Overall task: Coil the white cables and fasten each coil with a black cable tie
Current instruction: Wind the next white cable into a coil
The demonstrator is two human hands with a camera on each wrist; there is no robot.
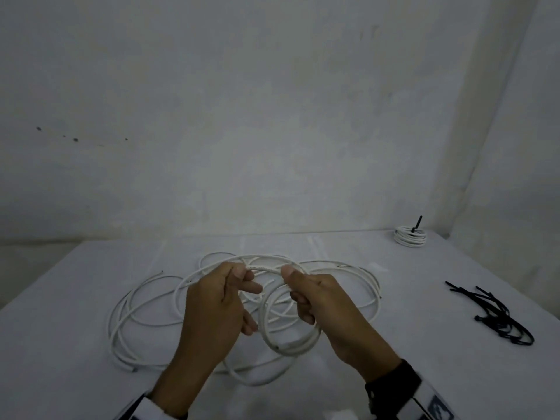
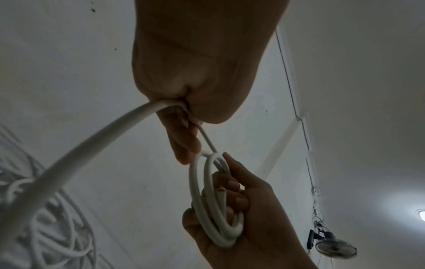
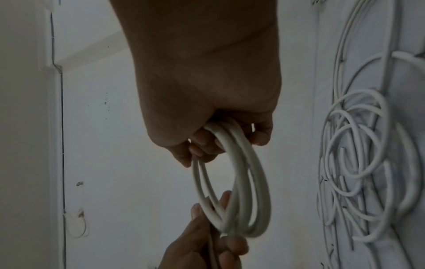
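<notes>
Above the middle of the white surface (image 1: 75,344), both hands work on one white cable (image 1: 266,268). The right hand (image 1: 327,307) has its grip wrapped round a small coil (image 1: 288,344) of a few turns, fingers curled through the loops and thumb laid on top; the coil hangs below the hand, clear of the surface. In the right wrist view the coil (image 3: 241,182) passes through the curled fingers (image 3: 202,143) and its turns hang down side by side. In the left wrist view the same coil (image 2: 207,200) sits in the right hand (image 2: 253,227), with a cut cable end showing among the turns.

The left hand (image 1: 215,301) pinches the cable just left of the coil, thumb against the forefinger, the other fingers loosely bent beneath. From that pinch the cable (image 2: 92,145) arcs away to the left and down toward the loose pile.

The loose cables (image 1: 136,313) lie in wide, tangled loops on the surface under and around the hands, spreading left, right and toward the near edge, with several cut ends visible.

A finished coil (image 1: 409,236) rests at the far right corner of the surface, with the tail of a black cable tie (image 1: 417,223) standing up from it. A bundle of black cable ties (image 1: 500,316) lies at the right, well apart from the hands. Behind the surface stands a pale wall (image 1: 242,101).
</notes>
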